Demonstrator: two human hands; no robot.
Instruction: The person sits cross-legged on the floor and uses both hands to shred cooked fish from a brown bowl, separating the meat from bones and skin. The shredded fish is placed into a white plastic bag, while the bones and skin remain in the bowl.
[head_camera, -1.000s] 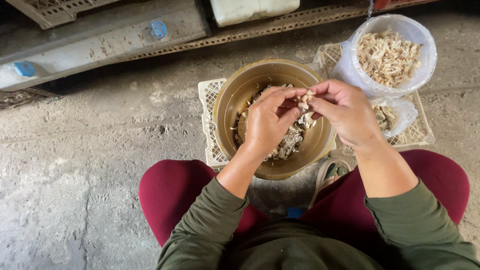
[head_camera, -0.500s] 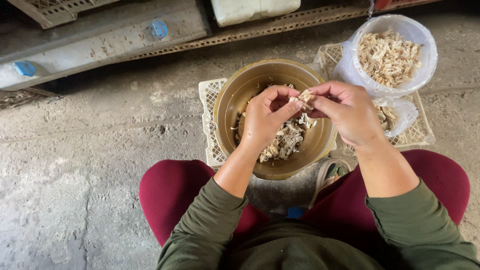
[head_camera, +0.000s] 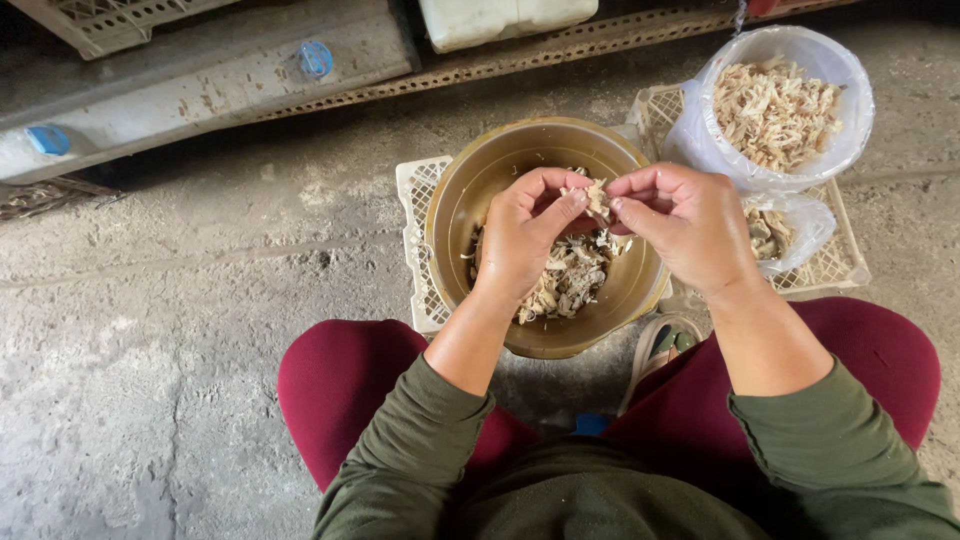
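Both hands meet above the bowl (head_camera: 450, 215), a brass-coloured basin set on a pale plastic crate (head_camera: 415, 195) on the concrete floor (head_camera: 180, 300). The piece (head_camera: 598, 200), a small pale, ragged scrap, is pinched between them over the bowl's far half, above the heap of scraps (head_camera: 565, 285) that lies in the bowl's bottom. Left hand (head_camera: 525, 240): fingers curled in, thumb pressed to the piece's left side; closed on it, nothing else held. Right hand (head_camera: 690, 225): thumb and forefinger tips closed on the piece's right side, other fingers folded. The piece lies between the two thumb tips, neither hand clearly nearer; its long axis seems to run away from the body, toward the bowl's far rim, though it is too small to be sure. Right of the bowl and beyond its rim, a bag-lined tub (head_camera: 700, 140) holds finer pale shreds; a smaller bag (head_camera: 800, 225) sits just nearer, beside the right wrist. Knees in dark red flank the bowl's near side.
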